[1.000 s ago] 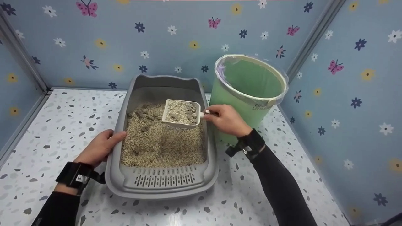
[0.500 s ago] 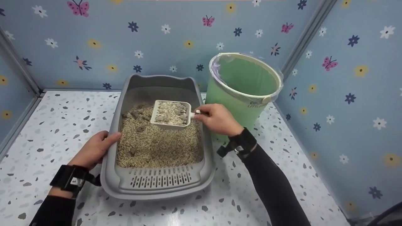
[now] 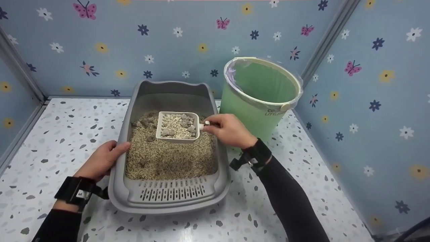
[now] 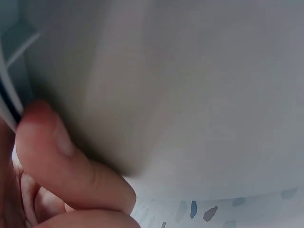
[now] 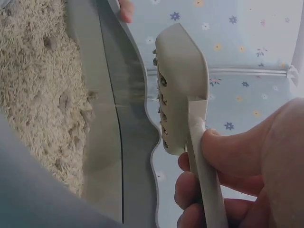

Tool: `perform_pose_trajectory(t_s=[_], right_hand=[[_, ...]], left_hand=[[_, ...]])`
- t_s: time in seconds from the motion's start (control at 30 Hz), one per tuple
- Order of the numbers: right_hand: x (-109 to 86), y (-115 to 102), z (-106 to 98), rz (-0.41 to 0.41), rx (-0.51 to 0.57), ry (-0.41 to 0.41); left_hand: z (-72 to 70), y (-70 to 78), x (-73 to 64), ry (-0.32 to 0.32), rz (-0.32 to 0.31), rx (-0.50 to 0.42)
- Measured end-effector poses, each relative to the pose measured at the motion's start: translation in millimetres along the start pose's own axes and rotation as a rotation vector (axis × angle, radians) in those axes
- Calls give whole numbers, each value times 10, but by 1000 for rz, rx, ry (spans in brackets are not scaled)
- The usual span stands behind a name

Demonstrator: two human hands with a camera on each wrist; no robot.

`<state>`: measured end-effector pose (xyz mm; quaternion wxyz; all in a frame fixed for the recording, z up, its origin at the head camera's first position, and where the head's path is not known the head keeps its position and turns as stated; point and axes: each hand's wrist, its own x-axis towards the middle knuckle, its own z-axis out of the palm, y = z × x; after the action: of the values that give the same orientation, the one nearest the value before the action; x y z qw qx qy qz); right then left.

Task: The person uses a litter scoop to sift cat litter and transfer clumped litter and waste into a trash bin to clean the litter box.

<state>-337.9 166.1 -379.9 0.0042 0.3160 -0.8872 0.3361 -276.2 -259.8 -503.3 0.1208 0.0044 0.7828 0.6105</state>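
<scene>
A grey litter box (image 3: 174,204) holds tan pellet litter (image 3: 168,163) with darker clumps. My left hand (image 3: 102,159) grips its left rim, thumb over the top; the left wrist view has curled fingers (image 4: 71,175) against the box's outer wall (image 4: 190,95). My right hand (image 3: 231,130) holds a slotted litter scoop (image 3: 178,125) by its handle, above the litter. Pale pellets and several grey clumps (image 3: 188,121) lie in the scoop. In the right wrist view the scoop (image 5: 183,80) is seen from the side, with faint blurred streaks to its left.
A green bin (image 3: 248,117) with a clear liner over its rim stands close at the box's right. Patterned blue panels (image 3: 181,40) rise behind and at both sides. The white speckled surface (image 3: 67,134) extends around the box.
The scoop has moved left over the box and slightly toward me. Fewer pale pellets lie in it, and its clumps show more plainly. My left hand keeps its place on the rim.
</scene>
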Motion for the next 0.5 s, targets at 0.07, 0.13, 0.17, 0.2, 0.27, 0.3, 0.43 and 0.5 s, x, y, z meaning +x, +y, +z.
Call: perform_pose_trajectory(t_s=[0.07, 0.13, 0.17, 0.2, 0.27, 0.3, 0.43, 0.5], right_hand=[[-69, 18, -56, 3, -2, 5], [-160, 56, -137, 19, -11, 17], [-199, 68, -164, 24, -14, 27], [-225, 70, -175, 26, -15, 29], [-224, 62, -153, 18, -9, 13], [-210, 45, -129, 13, -7, 8], [-203, 39, -113, -6, -4, 15], [-256, 60, -166, 8, -16, 53]], left_hand=[[8, 1, 5, -5, -4, -3], [16, 6, 20, -7, -7, 1], [23, 11, 28, -8, -6, 2], [28, 16, 35, -10, -6, 5], [31, 25, 43, -12, -10, 8], [33, 29, 47, -10, -9, 12], [48, 48, 60, -14, 0, 15], [54, 58, 64, -13, 11, 19]])
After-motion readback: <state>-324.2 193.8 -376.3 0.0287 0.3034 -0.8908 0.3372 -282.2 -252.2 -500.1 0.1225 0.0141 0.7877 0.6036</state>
